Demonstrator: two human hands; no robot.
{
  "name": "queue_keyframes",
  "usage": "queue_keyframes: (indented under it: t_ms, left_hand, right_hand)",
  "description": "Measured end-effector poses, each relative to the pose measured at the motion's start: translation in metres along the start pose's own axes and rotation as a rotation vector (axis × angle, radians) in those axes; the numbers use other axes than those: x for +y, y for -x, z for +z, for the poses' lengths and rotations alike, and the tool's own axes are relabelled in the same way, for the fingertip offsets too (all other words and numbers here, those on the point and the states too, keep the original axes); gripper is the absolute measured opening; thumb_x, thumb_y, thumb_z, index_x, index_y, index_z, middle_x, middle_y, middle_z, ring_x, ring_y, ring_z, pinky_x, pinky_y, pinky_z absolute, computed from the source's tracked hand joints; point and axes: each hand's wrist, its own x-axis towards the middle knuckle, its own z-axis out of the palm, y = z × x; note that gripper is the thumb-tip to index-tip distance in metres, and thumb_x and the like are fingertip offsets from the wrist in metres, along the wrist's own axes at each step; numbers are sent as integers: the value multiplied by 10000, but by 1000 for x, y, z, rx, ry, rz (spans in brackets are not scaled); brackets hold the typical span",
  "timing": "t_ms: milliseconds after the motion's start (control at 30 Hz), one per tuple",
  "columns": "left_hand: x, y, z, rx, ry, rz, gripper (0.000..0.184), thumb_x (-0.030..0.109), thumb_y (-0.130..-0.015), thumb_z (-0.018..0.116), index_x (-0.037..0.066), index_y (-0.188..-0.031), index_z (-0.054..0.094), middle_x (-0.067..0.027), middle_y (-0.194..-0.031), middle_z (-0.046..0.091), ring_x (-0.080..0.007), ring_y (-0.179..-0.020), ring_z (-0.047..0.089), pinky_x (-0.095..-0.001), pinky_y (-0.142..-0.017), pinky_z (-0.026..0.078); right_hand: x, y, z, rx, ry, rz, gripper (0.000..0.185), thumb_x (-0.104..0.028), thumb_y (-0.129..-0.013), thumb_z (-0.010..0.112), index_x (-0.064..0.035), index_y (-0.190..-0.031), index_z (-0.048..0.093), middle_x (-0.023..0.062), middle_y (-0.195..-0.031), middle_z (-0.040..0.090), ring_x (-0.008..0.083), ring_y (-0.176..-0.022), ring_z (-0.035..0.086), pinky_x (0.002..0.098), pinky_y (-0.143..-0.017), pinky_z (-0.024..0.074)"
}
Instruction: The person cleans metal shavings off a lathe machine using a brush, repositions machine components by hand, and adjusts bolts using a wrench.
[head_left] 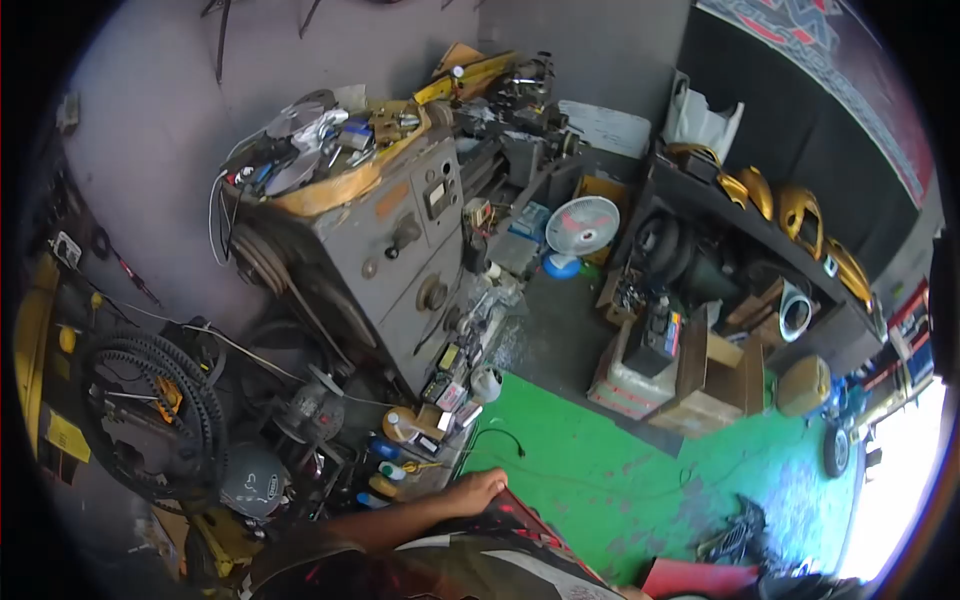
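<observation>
My left hand (482,492) reaches in from the lower left, its fingers closed on the edge of a black and red cloth (525,517), which looks like part of a shirt. The cloth stretches from that hand towards the bottom of the view. A sliver of skin at the bottom edge appears to be my right hand (632,593); its fingers are hidden. Just beyond my left hand lie bottles, among them a blue-capped bottle (383,447), and a roll of tape (400,424) on a cluttered ledge.
A large grey lathe (370,250) stands ahead, with tools heaped on top. Left are black tyres (205,400) and a grey helmet (253,480). A fan (583,226), cardboard box (712,385), battery (655,338) and loaded shelf (740,215) stand beyond the green floor (590,480).
</observation>
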Motion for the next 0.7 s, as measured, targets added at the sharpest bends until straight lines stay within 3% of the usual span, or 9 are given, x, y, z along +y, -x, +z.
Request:
queue_keyframes:
  t_ms: [33, 100, 133, 267, 367, 433, 567, 600, 700]
  left_hand:
    - [6, -14, 6, -11, 8, 8, 195, 262, -1037, 491, 114, -1111, 594, -100, -992, 679, -302, -861, 636, -426, -789, 487]
    - [21, -42, 21, -29, 38, 29, 185, 264, -1038, 484, 114, -1090, 579, -112, -982, 679, -328, -844, 633, -451, -776, 483]
    - [26, -57, 27, -11, 50, 15, 185, 264, -1038, 484, 114, -1090, 579, -112, -982, 679, -328, -844, 633, -451, -776, 483]
    - [26, -129, 31, -33, 49, -84, 220, 293, -1036, 472, 109, -1085, 582, -125, -981, 686, -340, -849, 637, -465, -788, 486]
    - [31, -196, -22, 82, -95, -190, 239, 310, -1020, 474, 114, -1080, 598, -127, -992, 695, -345, -864, 635, -469, -792, 486]
    - [45, -243, -69, 150, -278, -549, 204, 262, -1012, 467, 111, -1035, 602, -118, -968, 689, -340, -853, 636, -470, -766, 483]
    - [-50, -383, -80, 27, -140, -216, 191, 246, -1003, 476, 113, -1020, 611, -109, -947, 687, -317, -824, 623, -456, -753, 486]
    - [-58, -404, -82, -27, -95, -119, 186, 240, -1000, 478, 114, -1015, 614, -106, -940, 687, -309, -815, 619, -452, -748, 487]
    - [-27, -448, -118, -170, -54, -141, 190, 258, -980, 513, 108, -1028, 620, -115, -960, 694, -299, -827, 622, -438, -753, 487]
  right_hand:
    - [-17, -2, -42, -22, 1, -4, 418, -225, -959, 628, 30, -1290, 644, 103, -1186, 689, 259, -1054, 587, 348, -973, 471]
    - [-116, -8, -151, -478, 348, -233, 387, -231, -993, 586, 20, -1279, 656, 105, -1160, 701, 247, -1000, 619, 358, -871, 518]
    - [-147, -32, -185, -502, 356, -237, 387, -231, -993, 586, 20, -1279, 656, 105, -1160, 701, 247, -1000, 619, 358, -871, 518]
    - [-234, -141, -234, -36, -998, 798, 337, -250, -1042, 509, -35, -1218, 700, 86, -973, 687, 185, -855, 621, 290, -788, 525]
    - [-213, -195, -290, -45, -890, 760, 361, -282, -1042, 511, -38, -1240, 690, 86, -1025, 679, 192, -906, 614, 308, -816, 519]
    - [-200, -239, -334, -44, -771, 697, 388, -314, -1042, 514, -41, -1262, 680, 87, -1078, 671, 200, -957, 606, 325, -845, 513]
    - [-170, -306, -434, -45, -513, 613, 446, -378, -1042, 518, -48, -1307, 660, 88, -1183, 655, 216, -1058, 590, 360, -901, 501]
    - [-160, -313, -454, -55, -459, 605, 462, -394, -1042, 519, -49, -1318, 655, 88, -1209, 651, 220, -1083, 586, 369, -916, 498]
    - [-124, -326, -498, -99, -312, 575, 509, -442, -1042, 523, -54, -1351, 639, 89, -1288, 639, 231, -1159, 575, 395, -958, 488]
